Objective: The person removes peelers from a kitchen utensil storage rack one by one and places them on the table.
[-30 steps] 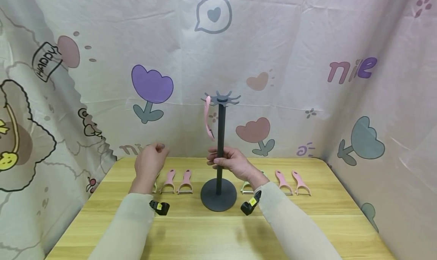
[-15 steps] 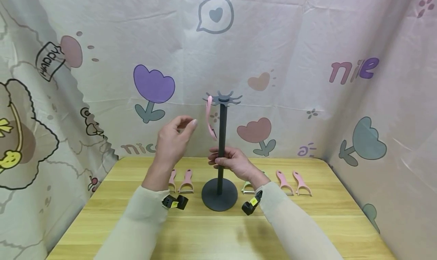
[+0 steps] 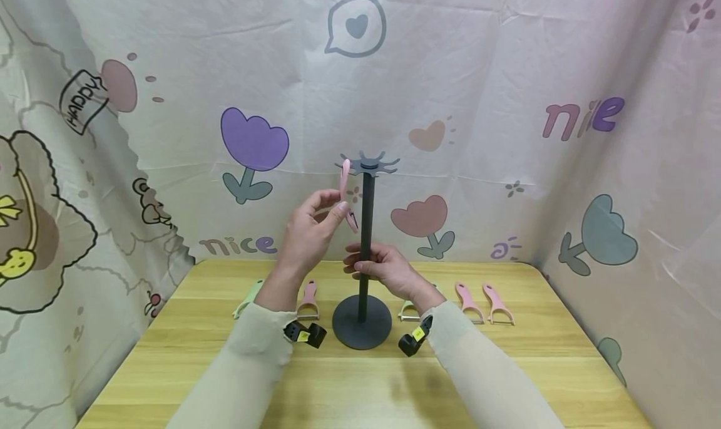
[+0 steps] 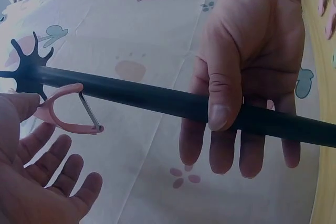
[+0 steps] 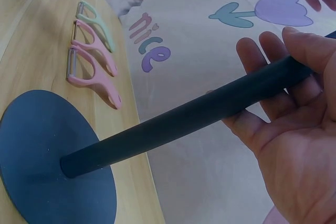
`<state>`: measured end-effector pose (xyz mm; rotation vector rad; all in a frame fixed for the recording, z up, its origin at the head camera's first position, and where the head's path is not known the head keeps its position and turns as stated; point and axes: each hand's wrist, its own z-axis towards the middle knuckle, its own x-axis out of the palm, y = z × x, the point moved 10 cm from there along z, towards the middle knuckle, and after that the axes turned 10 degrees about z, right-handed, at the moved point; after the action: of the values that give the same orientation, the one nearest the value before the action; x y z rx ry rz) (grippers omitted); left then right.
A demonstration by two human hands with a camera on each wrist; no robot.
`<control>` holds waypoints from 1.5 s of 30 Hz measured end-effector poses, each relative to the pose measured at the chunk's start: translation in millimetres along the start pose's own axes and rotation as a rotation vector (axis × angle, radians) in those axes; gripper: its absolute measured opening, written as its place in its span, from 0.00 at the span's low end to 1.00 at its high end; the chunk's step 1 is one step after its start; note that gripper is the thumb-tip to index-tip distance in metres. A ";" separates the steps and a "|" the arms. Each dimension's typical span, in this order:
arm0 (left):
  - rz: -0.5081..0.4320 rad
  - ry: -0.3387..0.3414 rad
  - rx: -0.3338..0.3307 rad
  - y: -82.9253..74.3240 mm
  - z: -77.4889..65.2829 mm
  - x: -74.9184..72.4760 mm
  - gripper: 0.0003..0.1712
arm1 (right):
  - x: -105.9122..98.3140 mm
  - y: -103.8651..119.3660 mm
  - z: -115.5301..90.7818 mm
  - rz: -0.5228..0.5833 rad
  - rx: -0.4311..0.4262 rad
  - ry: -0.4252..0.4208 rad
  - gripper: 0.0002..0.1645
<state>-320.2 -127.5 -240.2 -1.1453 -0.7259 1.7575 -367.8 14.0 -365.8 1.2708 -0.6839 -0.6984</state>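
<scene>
A pink peeler [image 3: 344, 181] hangs by its handle end from a hook of a dark stand [image 3: 367, 219], blade end down. My left hand [image 3: 306, 235] pinches its handle between thumb and fingers; in the left wrist view the thumb covers part of the peeler [image 4: 79, 129] and the other fingers are spread below. Lower down, my right hand [image 3: 391, 271] grips the pole, thumb in front and fingers behind. The pole stands upright on its round base [image 3: 362, 332], and hooks radiate from its top.
Left of the base lie a green peeler [image 3: 248, 299] and two pink peelers [image 5: 97, 80], one hidden by my left arm in the head view. To the right are a green peeler [image 3: 409, 311], partly behind my right wrist, and two pink ones [image 3: 469, 302]. A printed curtain [image 3: 479, 72] surrounds the table.
My left hand has risen from above the left-hand peelers, moved right to the hanging peeler and taken hold of it. The right hand keeps its grip on the pole.
</scene>
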 end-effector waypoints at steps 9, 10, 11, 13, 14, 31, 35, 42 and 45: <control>-0.013 -0.031 0.027 -1.8 0.3 -2.0 0.21 | 0.2 1.6 -1.4 -0.027 0.004 -0.018 0.24; -0.017 -0.036 0.029 -2.4 0.6 -2.5 0.20 | 0.1 1.4 -1.4 -0.028 0.006 -0.020 0.24; -0.020 -0.041 0.031 -3.1 0.7 -3.2 0.20 | 0.1 1.5 -1.4 -0.029 0.007 -0.021 0.24; -0.034 -0.049 0.037 -4.9 0.9 -4.4 0.20 | 0.4 1.8 -1.5 -0.029 0.008 -0.022 0.24; -0.042 -0.053 0.042 -6.0 1.1 -5.1 0.20 | 0.6 1.9 -1.5 -0.029 0.008 -0.022 0.24; -0.095 -0.133 0.074 -4.3 -3.6 -25.8 0.19 | 1.2 2.1 -2.3 -0.029 0.008 -0.019 0.24; -0.083 -0.152 0.063 5.5 -7.5 -36.6 0.21 | 2.2 2.3 -1.5 -0.035 0.006 -0.011 0.24; -0.047 -0.194 0.037 27.6 -17.0 -57.7 0.23 | 1.5 2.0 -0.8 -0.040 0.003 -0.006 0.24; -0.015 -0.208 0.028 36.8 -20.9 -64.6 0.24 | 0.7 1.4 -0.7 -0.039 0.009 -0.014 0.24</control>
<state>-302.8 -201.6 -253.5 -0.9444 -0.8288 1.8867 -366.6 14.1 -364.5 1.2916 -0.6762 -0.7370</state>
